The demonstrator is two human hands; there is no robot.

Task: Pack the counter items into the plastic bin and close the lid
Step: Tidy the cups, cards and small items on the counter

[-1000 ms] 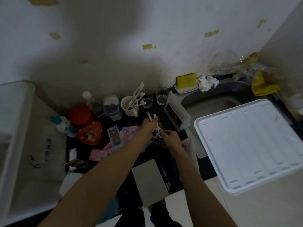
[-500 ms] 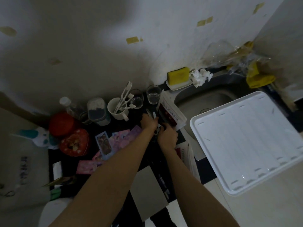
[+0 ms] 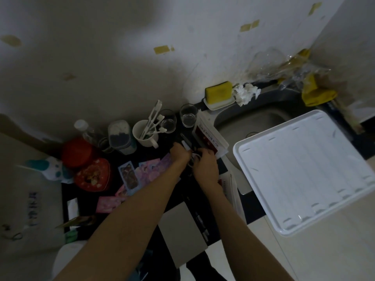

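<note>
dim kitchen, dark counter (image 3: pixel 249 209) against a stained white wall, steel sink (image 3: pixel 253 126) at right. a white ribbed lid (image 3: pixel 304 179) lies half over the sink and the counter edge. the bin itself is hard to make out; a pale translucent shape at far left may be it, cannot confirm.

both hands meet mid-counter. left hand (image 3: pixel 179 154) and right hand (image 3: pixel 206 165) are curled together around a pair of scissors (image 3: pixel 188 146); pale blades or a sheath stick out beyond the left hand, white handle loops show between the 2 hands. exactly which fingers carry the load: cannot tell, too dark.

handling, judged:
- scissors: stiff, light, pointed. best taken at the loops or with blades closed, tips away from the palm.
- 2 clear glasses (image 3: pixel 188 117) behind the hands: fragile, smooth. take 1 at a time around the wall.
- white mug (image 3: pixel 145 134) with plastic utensils standing in it: top-heavy, may spill if tilted. hold by the body.
- red-and-white packet (image 3: pixel 209 138) leaning just beside the hands: soft, light, crushable.
- photo cards (image 3: pixel 129 175) lying flat: thin, slippery, hard to pick off a flat surface; slide to the edge.
- red heart tin (image 3: pixel 92 175) and red lidded jar (image 3: pixel 76 152): rigid, easy.

most items sit unpacked; task looks early.
</note>
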